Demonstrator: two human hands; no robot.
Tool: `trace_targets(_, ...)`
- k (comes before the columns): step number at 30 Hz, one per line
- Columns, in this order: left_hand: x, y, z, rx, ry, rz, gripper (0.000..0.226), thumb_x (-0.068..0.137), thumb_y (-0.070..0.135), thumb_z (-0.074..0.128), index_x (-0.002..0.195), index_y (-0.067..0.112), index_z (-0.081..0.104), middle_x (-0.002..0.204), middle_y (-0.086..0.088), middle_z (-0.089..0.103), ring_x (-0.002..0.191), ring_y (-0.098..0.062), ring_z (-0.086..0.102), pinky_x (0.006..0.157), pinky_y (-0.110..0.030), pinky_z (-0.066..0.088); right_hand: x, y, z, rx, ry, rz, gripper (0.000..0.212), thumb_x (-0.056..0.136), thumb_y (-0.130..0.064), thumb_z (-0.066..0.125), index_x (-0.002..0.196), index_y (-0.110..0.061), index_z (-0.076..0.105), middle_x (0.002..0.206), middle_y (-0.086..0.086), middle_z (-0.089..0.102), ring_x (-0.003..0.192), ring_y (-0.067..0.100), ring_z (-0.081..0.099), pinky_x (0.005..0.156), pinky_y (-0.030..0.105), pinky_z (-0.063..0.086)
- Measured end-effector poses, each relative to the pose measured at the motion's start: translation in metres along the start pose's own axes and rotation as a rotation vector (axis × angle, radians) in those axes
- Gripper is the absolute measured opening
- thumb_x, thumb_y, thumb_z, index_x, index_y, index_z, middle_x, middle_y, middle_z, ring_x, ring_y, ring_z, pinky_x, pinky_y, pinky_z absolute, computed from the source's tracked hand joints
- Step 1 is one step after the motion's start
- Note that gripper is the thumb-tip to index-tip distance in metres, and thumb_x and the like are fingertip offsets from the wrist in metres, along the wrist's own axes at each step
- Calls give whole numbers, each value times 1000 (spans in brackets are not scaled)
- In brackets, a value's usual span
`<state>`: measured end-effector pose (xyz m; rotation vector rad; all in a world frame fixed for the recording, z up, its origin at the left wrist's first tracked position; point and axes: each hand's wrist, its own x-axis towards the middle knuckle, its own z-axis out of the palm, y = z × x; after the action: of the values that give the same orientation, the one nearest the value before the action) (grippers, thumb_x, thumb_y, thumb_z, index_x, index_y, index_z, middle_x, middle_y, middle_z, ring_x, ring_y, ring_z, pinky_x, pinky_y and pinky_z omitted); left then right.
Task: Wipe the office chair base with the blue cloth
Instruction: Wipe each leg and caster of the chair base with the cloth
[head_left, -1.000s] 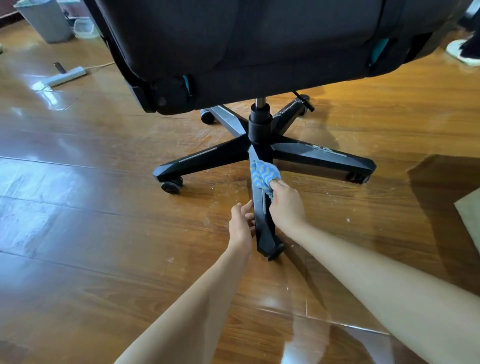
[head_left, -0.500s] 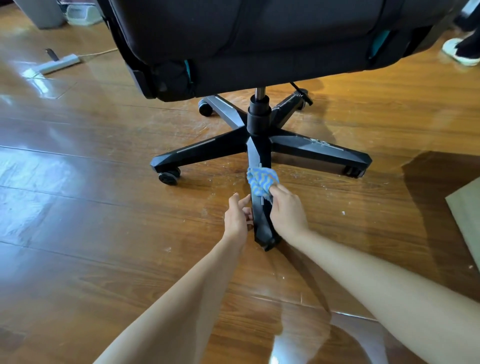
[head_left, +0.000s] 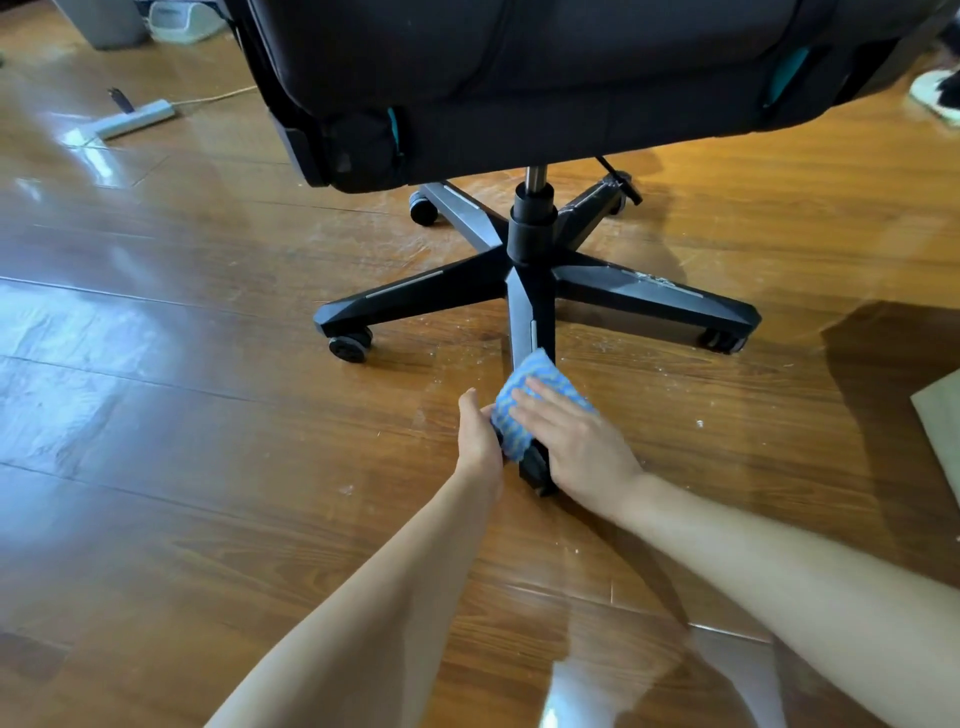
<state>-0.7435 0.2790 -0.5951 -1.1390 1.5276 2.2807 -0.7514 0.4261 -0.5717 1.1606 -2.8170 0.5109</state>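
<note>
The left hand (head_left: 480, 434) lies against the left side of the blue cloth (head_left: 540, 371), thumb up; its fingers are hidden, so I cannot tell how far they curl. The cloth drapes over the nearest leg of the chair base (head_left: 426, 293), close to its caster end. The right hand (head_left: 579, 447) presses flat on the cloth, fingers straight.

Black five-leg chair base (head_left: 530, 280), upright. Blue cloth (head_left: 540, 371), pale zigzag stripes, bunched, draped over base's near leg at outer end.
</note>
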Motion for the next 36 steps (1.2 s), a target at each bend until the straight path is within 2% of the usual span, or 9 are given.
trace_targets(3,-2,-3,-1,-3,-4,-22,64,106,57,28,92,8,68,78,-4,69,65,-17,59,67,-31,46,64,14,-9,-32,-50,96,64,88,10,44,146,-11,57,161,1,45,157,15,25,124,28,20)
trace_targets(7,0,1,-7,-39,-14,-33,70,108,54,24,101,0,69,85,-12,64,67,-20,53,64,-31,41,95,20,-18,9,-23,182,72,87,18,45,153,-12,50,168,-2,33,159,12,13,124,32,27)
trace_targets(10,7,5,-9,-70,30,-10,62,107,51,26,88,6,65,77,-9,62,62,-19,51,61,-31,40,40,4,-11,22,-10,102,74,82,20,45,150,-7,52,163,5,41,157,18,24,125,27,16)
trace_targets(15,16,11,-5,-46,135,-4,56,104,50,32,74,12,58,73,-6,62,64,-22,53,63,-34,41,-33,-11,-12,7,-73,-176,65,73,12,37,127,-2,72,141,10,65,138,28,56,117,39,40)
trace_targets(20,16,9,8,-48,185,30,51,103,45,34,70,14,56,63,-2,61,57,-20,49,60,-33,39,42,18,-17,-11,-115,-8,69,83,16,50,145,-12,60,159,1,48,154,13,30,121,19,15)
trace_targets(23,11,10,18,-22,231,50,40,101,39,36,74,15,53,70,-3,57,60,-22,47,64,-35,39,109,39,-23,-23,-106,77,67,86,14,46,148,-9,55,162,2,43,157,14,23,126,28,16)
trace_targets(27,7,15,34,88,217,71,30,100,37,35,87,20,55,99,-7,63,87,-27,53,89,-46,46,159,54,-33,-62,-110,108,57,95,7,47,150,-8,52,164,5,39,158,18,21,126,33,18)
trace_targets(32,3,11,42,175,174,142,26,106,30,29,113,20,52,97,-3,56,83,-23,51,78,-42,40,124,49,-27,-47,-33,138,65,89,12,48,148,-14,55,163,0,42,157,15,24,125,33,25)
trace_targets(36,-6,-3,47,260,181,244,16,107,28,29,99,29,43,83,-1,54,71,-23,48,63,-40,36,68,46,-23,-35,-71,-47,58,88,8,53,139,-14,65,153,-1,55,151,15,37,118,36,40)
